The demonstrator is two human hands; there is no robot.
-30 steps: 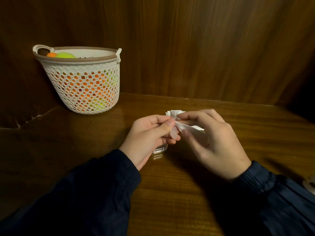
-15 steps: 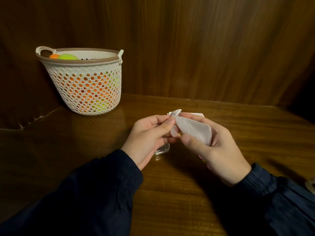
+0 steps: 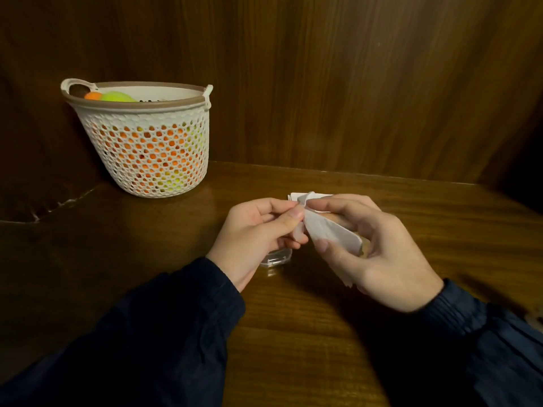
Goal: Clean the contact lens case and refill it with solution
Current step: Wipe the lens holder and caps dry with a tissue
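Dark wood panelling is seen behind a brown wooden table [image 3: 293,333], on which both hands are held close together above the surface. A small pale, translucent piece [image 3: 299,237], apparently part of the contact lens case, is pinched by the left hand [image 3: 252,233] between the thumb and the curled fingers; most of it is hidden by the fingertips, so its exact shape cannot be told. A white tissue [image 3: 329,233] is gripped by the right hand [image 3: 379,254], whose forefinger and thumb are curled round it, and the tissue is pressed against the pale piece just where the fingertips of the two hands meet. The upper end of the tissue is seen poking out above the forefingers. A clear plastic container [image 3: 276,258] is seen on the table directly beneath the left hand's fingers, partly covered by them. More folded white paper [image 3: 293,197] is glimpsed just beyond the fingertips, on the far side. Dark blue sleeves [image 3: 176,333] are worn on both arms. A white latticed basket [image 3: 147,148] holding orange and yellow-green balls is set well apart from the fingers, far to their left near the wall.
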